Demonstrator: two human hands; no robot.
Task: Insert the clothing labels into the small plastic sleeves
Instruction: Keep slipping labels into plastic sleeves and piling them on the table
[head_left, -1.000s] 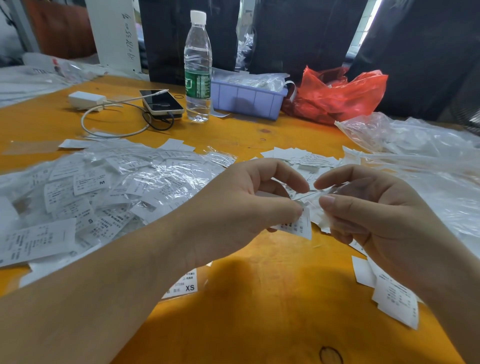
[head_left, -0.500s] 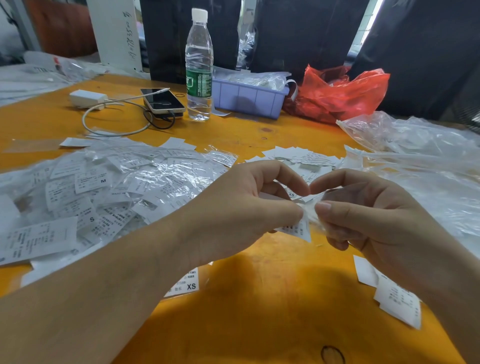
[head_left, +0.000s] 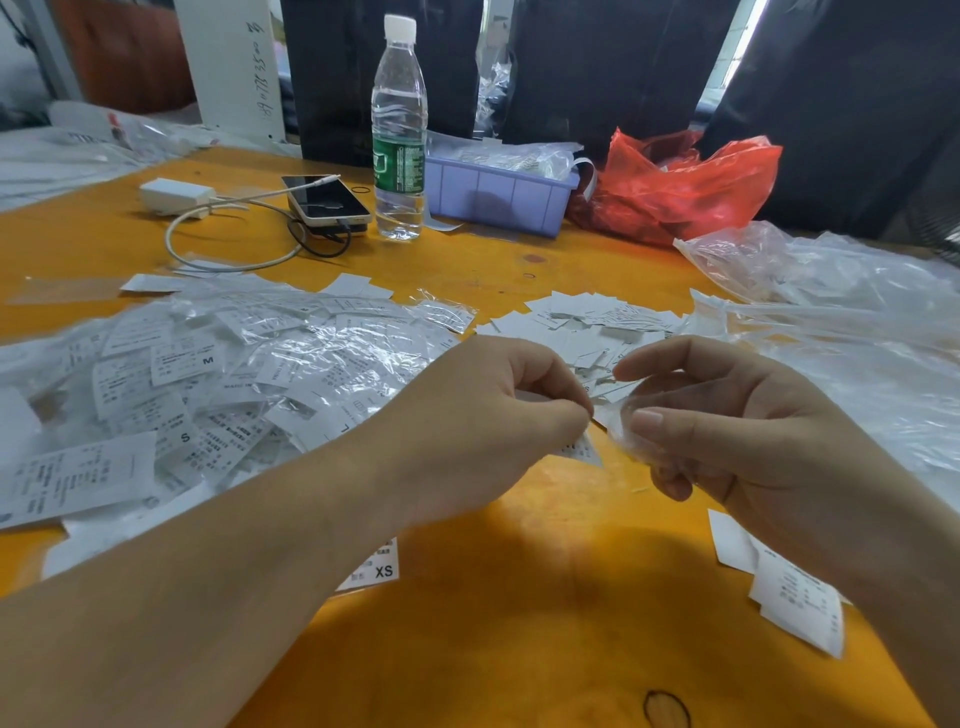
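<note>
Left grip (head_left: 498, 410) pinched on label (head_left: 584, 448), right grip (head_left: 727, 431) on clear sleeve (head_left: 621, 423) just beside.

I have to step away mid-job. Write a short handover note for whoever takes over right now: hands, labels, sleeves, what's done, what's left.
Left hand pinches one label.
Right hand holds a clear sleeve at the label's edge; label not visibly inside yet.
Done: pile of sleeved labels on the left of the table.
Left: bare labels ahead, a few more near the right wrist; plastic heap on the right.
</note>
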